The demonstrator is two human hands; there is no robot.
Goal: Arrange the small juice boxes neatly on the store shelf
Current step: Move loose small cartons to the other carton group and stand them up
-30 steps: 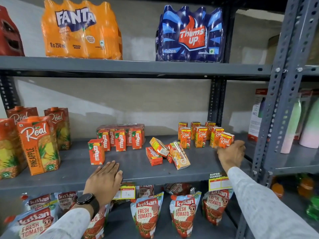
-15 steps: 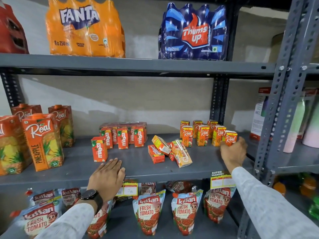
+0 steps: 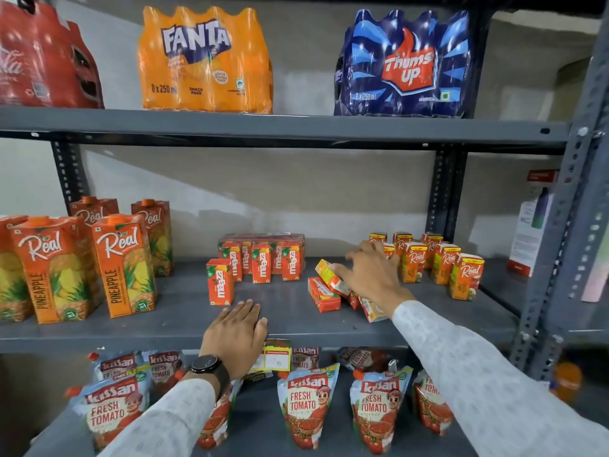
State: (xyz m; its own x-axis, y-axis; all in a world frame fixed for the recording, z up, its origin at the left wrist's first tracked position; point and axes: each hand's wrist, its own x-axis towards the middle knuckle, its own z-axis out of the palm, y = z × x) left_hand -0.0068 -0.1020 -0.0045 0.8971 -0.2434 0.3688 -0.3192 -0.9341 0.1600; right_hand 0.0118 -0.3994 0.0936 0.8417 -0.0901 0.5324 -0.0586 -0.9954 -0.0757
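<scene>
toppled juice boxes, centre-right of frame

right hand hangs over the fallen juice boxes on the middle shelf, fingers spread, touching the top one, nothing gripped. left hand lies flat on the shelf edge, holding nothing. upright juice boxes stand just right. judgement: light, stiff card, crushable; pinch across the narrow sides and stand each one up.

Up top sit a Fanta pack and a Thums Up pack; tall Real pineapple cartons stand left, Kissan tomato pouches below.
</scene>
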